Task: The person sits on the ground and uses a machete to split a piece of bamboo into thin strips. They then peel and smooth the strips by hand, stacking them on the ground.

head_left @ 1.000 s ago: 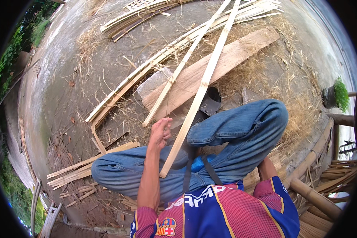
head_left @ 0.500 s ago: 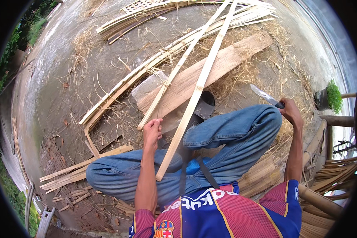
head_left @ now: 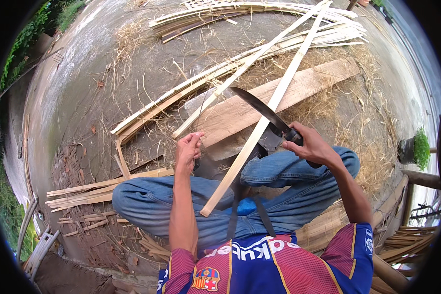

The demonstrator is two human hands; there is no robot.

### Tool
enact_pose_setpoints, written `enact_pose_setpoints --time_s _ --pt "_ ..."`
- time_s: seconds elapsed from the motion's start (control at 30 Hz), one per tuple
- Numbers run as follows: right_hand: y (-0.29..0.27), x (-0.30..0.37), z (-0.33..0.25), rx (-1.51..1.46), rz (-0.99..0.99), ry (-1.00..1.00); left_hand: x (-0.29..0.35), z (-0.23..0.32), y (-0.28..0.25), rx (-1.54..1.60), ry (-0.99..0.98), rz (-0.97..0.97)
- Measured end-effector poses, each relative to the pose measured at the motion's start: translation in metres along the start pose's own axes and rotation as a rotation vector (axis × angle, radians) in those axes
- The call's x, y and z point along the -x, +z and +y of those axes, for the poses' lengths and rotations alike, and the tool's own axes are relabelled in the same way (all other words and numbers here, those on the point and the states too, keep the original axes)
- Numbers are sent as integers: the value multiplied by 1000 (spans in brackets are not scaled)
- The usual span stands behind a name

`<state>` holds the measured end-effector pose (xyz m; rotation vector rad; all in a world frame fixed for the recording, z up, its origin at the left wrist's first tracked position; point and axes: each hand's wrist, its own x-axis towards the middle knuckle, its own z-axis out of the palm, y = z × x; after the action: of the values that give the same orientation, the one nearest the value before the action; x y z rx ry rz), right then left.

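Observation:
I sit cross-legged on the ground in blue jeans. My right hand (head_left: 312, 148) grips the dark handle of a machete (head_left: 259, 109). Its curved blade points up and left, lying across a long pale bamboo slat (head_left: 230, 179). The slat runs from my lap up to the far right, over a wide wooden plank (head_left: 299, 88). My left hand (head_left: 188, 151) hovers just left of the slat with its fingers bunched together. Nothing shows clearly between them. A thinner bamboo strip (head_left: 215, 100) ends close to its fingertips.
Bundles of split bamboo strips (head_left: 259, 10) lie at the far edge, and more (head_left: 90, 191) by my left knee. Dry straw shavings (head_left: 348, 122) cover the concrete on the right. A small potted plant (head_left: 416, 147) and bamboo poles (head_left: 406, 245) stand at the right.
My right hand has swung in from the far right with the machete, and the blade now lies over the slat. My left hand has stayed in the same place.

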<state>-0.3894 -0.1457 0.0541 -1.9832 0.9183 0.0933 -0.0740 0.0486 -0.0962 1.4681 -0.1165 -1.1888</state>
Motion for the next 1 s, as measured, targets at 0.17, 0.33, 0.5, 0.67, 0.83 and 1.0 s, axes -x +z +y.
enact_pose_setpoints --time_s 0.17,0.33,0.5,0.67,0.83,1.0 --pt "42 -36 10 461 -1 -207 -1 -18 -4 100 -77 40" --pt "50 -47 -2 593 -58 -221 -7 -25 -5 241 -157 18" --pt "60 -51 -17 473 86 -316 -9 -29 -5 290 -167 27" --pt "56 -68 -13 686 -140 -135 -9 -26 -3 294 -184 40" --pt "59 -63 -21 480 195 -272 -8 -27 -5 275 -152 26" --pt "22 -67 3 407 616 -86 9 -16 5 299 -56 -81"
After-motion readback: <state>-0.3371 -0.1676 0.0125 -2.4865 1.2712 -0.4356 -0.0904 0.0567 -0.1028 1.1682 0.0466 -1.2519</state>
